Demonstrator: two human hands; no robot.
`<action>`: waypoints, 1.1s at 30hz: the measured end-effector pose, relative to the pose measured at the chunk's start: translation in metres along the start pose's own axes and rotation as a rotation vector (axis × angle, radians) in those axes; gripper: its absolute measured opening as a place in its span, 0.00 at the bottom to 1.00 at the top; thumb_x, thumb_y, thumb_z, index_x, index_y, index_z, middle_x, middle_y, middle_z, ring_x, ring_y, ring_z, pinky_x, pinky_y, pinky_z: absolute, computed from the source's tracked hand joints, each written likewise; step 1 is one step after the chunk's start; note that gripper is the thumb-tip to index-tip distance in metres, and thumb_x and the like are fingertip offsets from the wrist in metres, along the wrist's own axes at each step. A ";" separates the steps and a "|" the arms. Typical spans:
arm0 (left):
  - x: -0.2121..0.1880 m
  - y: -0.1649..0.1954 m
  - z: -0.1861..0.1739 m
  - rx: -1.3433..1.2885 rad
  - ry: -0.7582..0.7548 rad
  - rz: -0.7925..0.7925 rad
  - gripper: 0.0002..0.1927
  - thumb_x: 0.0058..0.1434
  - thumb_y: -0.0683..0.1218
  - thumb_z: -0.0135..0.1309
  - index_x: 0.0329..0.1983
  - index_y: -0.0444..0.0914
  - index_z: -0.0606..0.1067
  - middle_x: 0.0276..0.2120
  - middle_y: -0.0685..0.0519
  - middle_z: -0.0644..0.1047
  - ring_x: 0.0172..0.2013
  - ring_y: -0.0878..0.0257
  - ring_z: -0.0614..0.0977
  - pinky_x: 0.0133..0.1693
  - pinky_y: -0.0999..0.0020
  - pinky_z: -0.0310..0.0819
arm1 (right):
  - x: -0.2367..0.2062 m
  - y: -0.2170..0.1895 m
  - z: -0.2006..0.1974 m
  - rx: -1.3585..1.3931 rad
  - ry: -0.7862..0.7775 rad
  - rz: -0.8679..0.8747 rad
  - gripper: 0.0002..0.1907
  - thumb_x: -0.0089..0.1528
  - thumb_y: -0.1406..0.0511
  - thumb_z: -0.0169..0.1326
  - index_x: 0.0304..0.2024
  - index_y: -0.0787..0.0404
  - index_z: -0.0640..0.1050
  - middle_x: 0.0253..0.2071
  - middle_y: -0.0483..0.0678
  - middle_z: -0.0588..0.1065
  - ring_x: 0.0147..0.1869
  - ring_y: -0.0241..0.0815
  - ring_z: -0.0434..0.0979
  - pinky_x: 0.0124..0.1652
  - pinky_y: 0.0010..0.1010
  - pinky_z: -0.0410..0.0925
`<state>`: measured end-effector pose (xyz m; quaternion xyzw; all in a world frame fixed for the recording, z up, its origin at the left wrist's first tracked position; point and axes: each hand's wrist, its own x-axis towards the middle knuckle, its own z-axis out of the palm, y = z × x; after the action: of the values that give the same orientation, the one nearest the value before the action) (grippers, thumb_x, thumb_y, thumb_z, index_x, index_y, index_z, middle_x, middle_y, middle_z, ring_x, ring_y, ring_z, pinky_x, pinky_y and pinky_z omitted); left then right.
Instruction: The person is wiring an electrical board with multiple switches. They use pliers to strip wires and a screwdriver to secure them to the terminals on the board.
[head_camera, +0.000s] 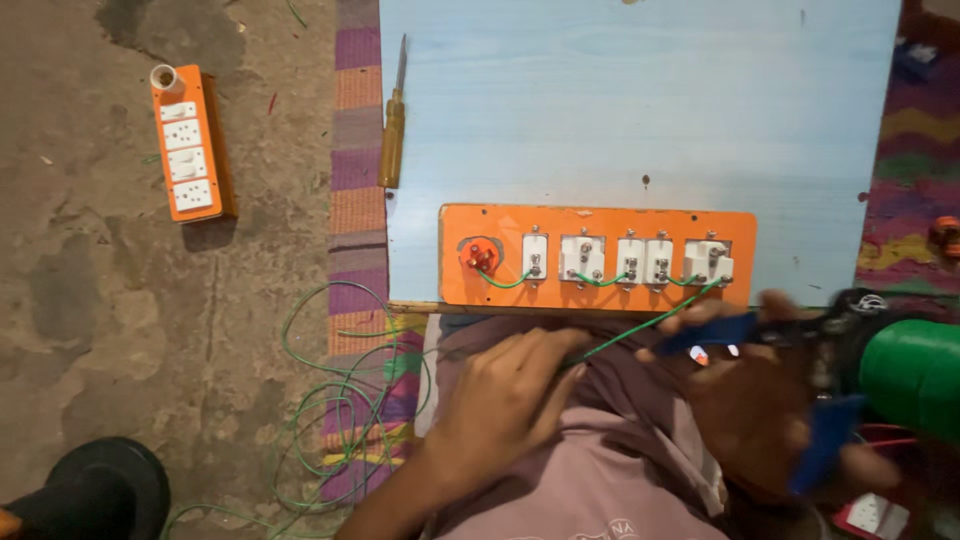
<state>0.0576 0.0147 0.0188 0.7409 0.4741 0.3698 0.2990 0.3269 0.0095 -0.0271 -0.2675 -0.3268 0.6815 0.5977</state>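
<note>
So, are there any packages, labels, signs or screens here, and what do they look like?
No packages, signs or screens show.
Shirt print: bottom edge, pale marks on mauve cloth, partly cut off.
Blurred white patch on the dark tool: right, by the green roll; possibly a label.

Orange panel (600, 222), green wire (640, 327), blue-handled pliers (790, 390)

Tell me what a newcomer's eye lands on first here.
The orange switch plate on the pale blue board, its white modules linked by green wire. Below it, the left hand pinches that wire while the right hand grips blue-handled pliers.
</note>
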 end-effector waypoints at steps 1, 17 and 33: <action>-0.004 0.002 -0.005 -0.031 0.003 -0.026 0.13 0.64 0.41 0.59 0.51 0.36 0.76 0.36 0.48 0.77 0.36 0.50 0.81 0.38 0.59 0.75 | 0.001 0.005 0.000 -0.036 -0.027 0.015 0.52 0.55 0.36 0.62 0.75 0.49 0.63 0.64 0.67 0.65 0.69 0.69 0.64 0.65 0.73 0.57; 0.029 0.003 -0.026 0.370 0.329 0.014 0.13 0.60 0.41 0.65 0.48 0.42 0.81 0.25 0.54 0.67 0.25 0.60 0.73 0.25 0.62 0.66 | 0.013 -0.007 0.067 0.032 -0.065 0.671 0.53 0.57 0.47 0.56 0.76 0.68 0.55 0.64 0.66 0.69 0.65 0.60 0.70 0.63 0.50 0.62; 0.027 0.000 -0.023 0.338 0.316 0.059 0.13 0.60 0.40 0.66 0.48 0.39 0.82 0.21 0.54 0.65 0.20 0.61 0.70 0.22 0.63 0.60 | 0.019 0.020 0.065 -0.288 -0.072 0.591 0.46 0.56 0.50 0.49 0.71 0.72 0.62 0.47 0.57 0.73 0.47 0.45 0.76 0.46 0.37 0.71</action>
<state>0.0464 0.0412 0.0384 0.7271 0.5482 0.4051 0.0817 0.2623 0.0190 -0.0006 -0.4081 -0.3489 0.7813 0.3183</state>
